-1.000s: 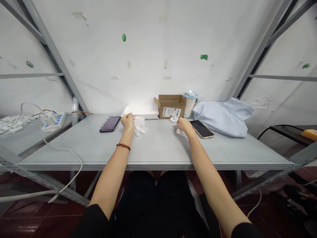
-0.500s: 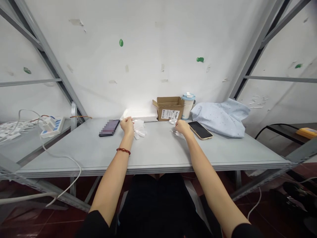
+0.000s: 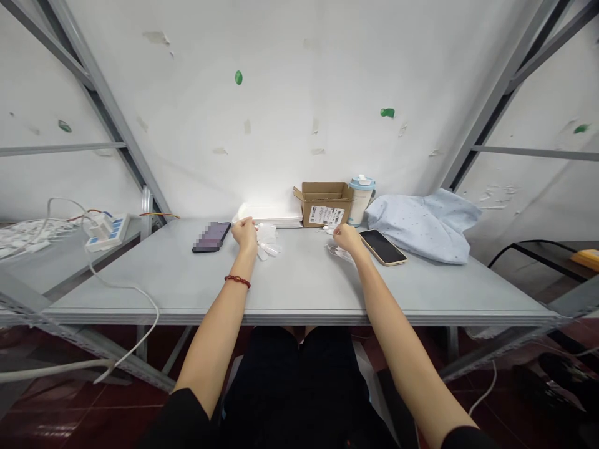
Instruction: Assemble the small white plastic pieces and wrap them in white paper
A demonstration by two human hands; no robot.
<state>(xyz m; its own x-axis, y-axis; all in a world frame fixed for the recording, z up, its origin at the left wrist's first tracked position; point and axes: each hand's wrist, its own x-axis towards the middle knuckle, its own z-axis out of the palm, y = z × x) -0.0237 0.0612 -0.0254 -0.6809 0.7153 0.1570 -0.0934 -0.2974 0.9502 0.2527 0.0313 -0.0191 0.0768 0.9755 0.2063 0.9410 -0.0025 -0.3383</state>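
My left hand [image 3: 244,234] is closed above the table, fingers pinched and partly hidden. Beside it on its right lie translucent white plastic pieces [image 3: 268,240]; whether the fingers grip one, I cannot tell. My right hand [image 3: 347,238] is also closed, resting low over small white items [image 3: 344,254] that look like thin cables in clear wrapping. More of the white pieces show just behind its fingertips. What that hand holds is covered by the fingers. A black-screened phone [image 3: 384,247] lies right of my right hand.
A stack of white sheets [image 3: 274,217], an open cardboard box [image 3: 326,204] and a blue-lidded cup [image 3: 360,201] stand along the wall. A pale blue cloth [image 3: 421,224] is at the right. Another phone [image 3: 211,237] lies left; a power strip [image 3: 110,232] sits on the neighbouring table.
The whole view has shifted slightly, so things appear a little further right. Both hands stay closed in nearly the same places over the table.
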